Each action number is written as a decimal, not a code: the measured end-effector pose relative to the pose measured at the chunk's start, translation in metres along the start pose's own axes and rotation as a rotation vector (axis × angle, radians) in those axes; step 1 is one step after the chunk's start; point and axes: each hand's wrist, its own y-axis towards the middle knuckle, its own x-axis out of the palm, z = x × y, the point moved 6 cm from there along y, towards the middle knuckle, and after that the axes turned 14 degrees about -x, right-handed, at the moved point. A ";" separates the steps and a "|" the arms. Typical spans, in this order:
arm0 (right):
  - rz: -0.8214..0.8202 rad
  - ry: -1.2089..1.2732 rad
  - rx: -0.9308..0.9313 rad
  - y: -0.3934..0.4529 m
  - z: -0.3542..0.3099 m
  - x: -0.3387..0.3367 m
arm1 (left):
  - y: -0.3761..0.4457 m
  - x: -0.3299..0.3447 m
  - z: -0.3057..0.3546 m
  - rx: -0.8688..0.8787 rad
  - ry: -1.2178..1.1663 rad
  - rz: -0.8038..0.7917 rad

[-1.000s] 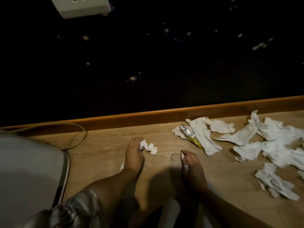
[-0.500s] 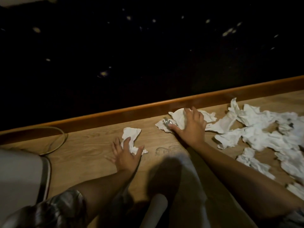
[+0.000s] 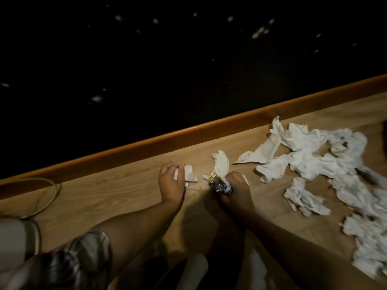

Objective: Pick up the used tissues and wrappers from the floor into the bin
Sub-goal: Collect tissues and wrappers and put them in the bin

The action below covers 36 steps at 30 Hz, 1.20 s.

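On the wooden floor (image 3: 117, 191), the left hand (image 3: 170, 184) grips a crumpled white tissue (image 3: 189, 176); the right hand's (image 3: 235, 188) fingers hold a shiny foil wrapper (image 3: 218, 184) and tissue.

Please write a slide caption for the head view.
Left hand holds a tissue; right hand grips a foil wrapper.

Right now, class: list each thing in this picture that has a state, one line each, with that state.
left hand: gripping a small tissue
right hand: gripping a foil wrapper and a tissue
loose tissues: crumpled, lying on the floor
cable: looped on the floor by the skirting
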 end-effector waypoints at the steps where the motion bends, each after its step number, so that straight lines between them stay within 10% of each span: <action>1: 0.055 0.050 0.032 0.000 0.000 -0.008 | 0.001 0.005 0.008 0.008 -0.021 0.005; 16: 0.747 0.223 0.488 -0.019 0.050 -0.141 | -0.039 0.127 0.144 0.597 0.162 -0.537; 23: 0.322 0.003 0.456 -0.028 0.074 -0.129 | -0.059 0.188 0.151 0.896 0.657 -0.703; 28: -0.081 -0.073 0.398 -0.034 0.070 -0.086 | -0.051 0.174 0.134 0.851 0.562 -0.688; 36: -0.087 -0.185 0.189 -0.047 0.047 -0.071 | -0.027 0.128 0.124 0.723 0.467 -0.609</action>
